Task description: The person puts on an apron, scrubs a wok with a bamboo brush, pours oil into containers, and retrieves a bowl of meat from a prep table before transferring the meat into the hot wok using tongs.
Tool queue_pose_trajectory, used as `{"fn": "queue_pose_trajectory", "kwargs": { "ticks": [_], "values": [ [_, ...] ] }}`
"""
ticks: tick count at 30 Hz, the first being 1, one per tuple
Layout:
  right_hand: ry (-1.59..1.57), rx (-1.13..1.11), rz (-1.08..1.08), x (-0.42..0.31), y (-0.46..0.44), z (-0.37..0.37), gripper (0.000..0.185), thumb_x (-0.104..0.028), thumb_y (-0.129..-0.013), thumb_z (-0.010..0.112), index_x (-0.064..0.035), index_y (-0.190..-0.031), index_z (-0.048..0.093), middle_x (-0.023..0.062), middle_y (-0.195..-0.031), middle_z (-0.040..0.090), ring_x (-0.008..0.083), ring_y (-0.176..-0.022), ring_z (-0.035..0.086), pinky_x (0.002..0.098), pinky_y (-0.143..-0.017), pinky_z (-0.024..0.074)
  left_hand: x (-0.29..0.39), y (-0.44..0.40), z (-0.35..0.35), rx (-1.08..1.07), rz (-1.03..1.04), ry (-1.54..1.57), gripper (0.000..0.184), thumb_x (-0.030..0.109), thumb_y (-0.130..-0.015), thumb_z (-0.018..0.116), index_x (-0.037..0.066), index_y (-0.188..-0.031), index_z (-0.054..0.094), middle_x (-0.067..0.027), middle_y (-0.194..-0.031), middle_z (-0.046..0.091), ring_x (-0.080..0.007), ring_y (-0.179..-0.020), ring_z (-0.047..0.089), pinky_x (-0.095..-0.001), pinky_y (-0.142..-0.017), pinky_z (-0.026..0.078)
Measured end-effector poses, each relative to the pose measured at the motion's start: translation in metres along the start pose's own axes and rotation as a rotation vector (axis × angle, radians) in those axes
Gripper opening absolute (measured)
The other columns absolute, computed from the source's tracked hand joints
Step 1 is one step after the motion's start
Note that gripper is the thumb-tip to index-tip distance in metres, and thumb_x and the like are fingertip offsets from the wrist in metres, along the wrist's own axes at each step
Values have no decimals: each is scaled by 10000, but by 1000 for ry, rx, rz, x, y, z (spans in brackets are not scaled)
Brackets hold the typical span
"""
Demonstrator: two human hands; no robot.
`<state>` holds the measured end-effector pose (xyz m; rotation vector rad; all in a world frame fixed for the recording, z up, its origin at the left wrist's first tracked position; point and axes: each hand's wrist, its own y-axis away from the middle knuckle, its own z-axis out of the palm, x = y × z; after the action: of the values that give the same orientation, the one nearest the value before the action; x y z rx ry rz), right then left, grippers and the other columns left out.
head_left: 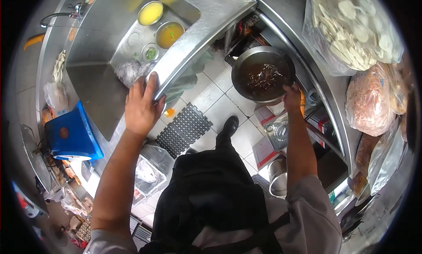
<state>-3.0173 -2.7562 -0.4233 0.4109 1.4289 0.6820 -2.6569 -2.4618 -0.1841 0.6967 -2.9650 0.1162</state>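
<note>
Viewing remotely, I find the round pan (239, 73) at ten o'clock from my nearer right hand (291, 98), fingers closed on its rim; my left hand (143, 111) drapes open over the sink (180, 57).

A round, dark pan (236, 76) holds murky brown liquid (255, 81) showing bright glints. It is just beside a metal rail (285, 40)

The grey rectangular steel sink (92, 93) lies left, two round metal bowls (159, 21) of yellow liquid inside its far part. Right is the dark round metal pan (283, 62), just left of the grey steel surface (285, 7) bearing filled clear plastic bags (351, 34). A black rectangular rubber mat (184, 128) lies on the pale tiled floor (207, 89) between sink and pan.
</note>
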Motion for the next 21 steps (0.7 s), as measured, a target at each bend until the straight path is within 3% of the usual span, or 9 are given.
{"fn": "queue_pose_trajectory", "kwargs": {
  "ticks": [3, 5, 8, 12, 15, 17, 21],
  "values": [
    [-27, -98, -86, -4, -3, 43, 168, -26, -777, 647, -147, -797, 532, -16, -651, 520, 116, -461, 501, 249, -386, 390, 0, 0, -1, -3, -3, -12, 689, 218, -761, 724, 169, -1386, 437, -197, -1235, 508, -382, -1072, 534, -459, -882, 458],
    [188, 25, -26, -11, 2, 62, 159, -32, -793, 631, -138, -794, 512, -18, -620, 467, 118, -452, 488, 245, -381, 392, 0, 0, -1, -5, -5, -6, 687, 219, -762, 724, 169, -1385, 438, -199, -1235, 509, -381, -1075, 533, -459, -883, 457],
    [192, 114, -79, 5, -15, 17, 130, -67, -808, 628, -135, -832, 519, 2, -666, 491, 123, -436, 481, 240, -377, 391, -1, 0, -1, -6, -12, -7, 685, 223, -763, 724, 172, -1384, 440, -197, -1238, 506, -376, -1078, 530, -458, -885, 456],
    [217, 14, -46, -1, -9, -41, 132, -99, -808, 634, -138, -887, 536, 4, -745, 521, 121, -473, 496, 244, -378, 387, -1, 0, -1, -20, -20, 8, 689, 231, -760, 727, 178, -1383, 438, -189, -1245, 499, -366, -1081, 525, -453, -883, 455],
    [270, -2, -146, 6, -4, -45, 148, -69, -787, 651, -124, -823, 519, -6, -718, 568, 102, -457, 474, 257, -380, 382, -1, 1, -1, -22, -24, 1, 692, 236, -759, 728, 179, -1384, 436, -184, -1248, 495, -360, -1081, 524, -452, -882, 455],
    [41, 2, -79, 4, 1, -27, 144, -68, -785, 647, -135, -825, 526, -14, -728, 571, 111, -441, 458, 261, -373, 367, -1, 1, -1, -22, -22, -4, 693, 239, -759, 728, 179, -1384, 434, -183, -1249, 494, -358, -1083, 524, -453, -882, 454],
    [-2, 36, 2, 13, -4, -15, 139, -78, -803, 624, -162, -901, 573, -12, -780, 562, 106, -531, 498, 261, -426, 401, 0, 1, 0, -6, -14, 7, 677, 241, -762, 725, 177, -1375, 445, -180, -1240, 502, -358, -1070, 531, -449, -880, 456]
  ]
}}
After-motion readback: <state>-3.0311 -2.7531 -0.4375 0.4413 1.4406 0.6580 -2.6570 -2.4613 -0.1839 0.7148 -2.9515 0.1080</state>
